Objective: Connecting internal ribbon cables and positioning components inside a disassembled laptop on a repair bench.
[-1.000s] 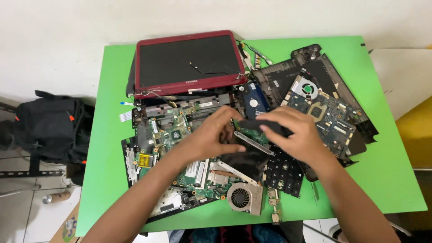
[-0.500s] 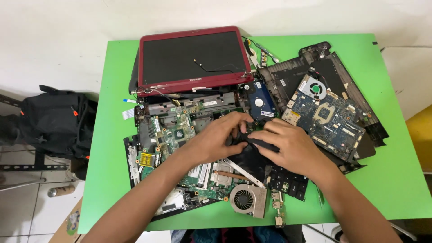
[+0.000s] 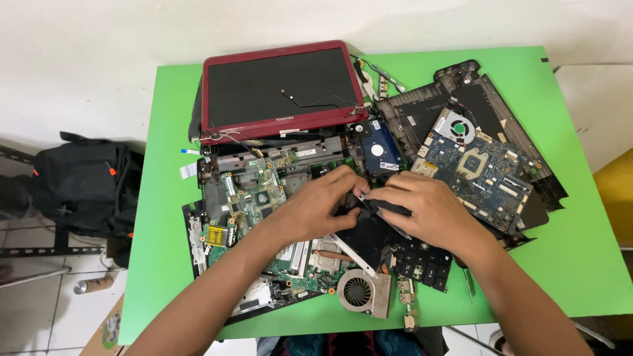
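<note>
1. Left hand (image 3: 316,207) and right hand (image 3: 422,211) meeting over a thin dark flat rectangular laptop part (image 3: 369,227) – lying mid-desk atop the green circuit board (image 3: 254,198), just below the silver-and-blue hard drive (image 3: 380,153)
2. Fingers of both hands curled and pinched on the part's upper edge; exact closure partly hidden by knuckles
3. Likely light, stiff, fragile – thin enough to flex or crack; best held by the edges, away from connectors
4. Close around: round grey cooling fan (image 3: 361,292), blue circuit board (image 3: 478,168), red-framed laptop lid (image 3: 277,89), all on the green desk (image 3: 580,264)
5. Black backpack (image 3: 82,184) on the floor, left
</note>
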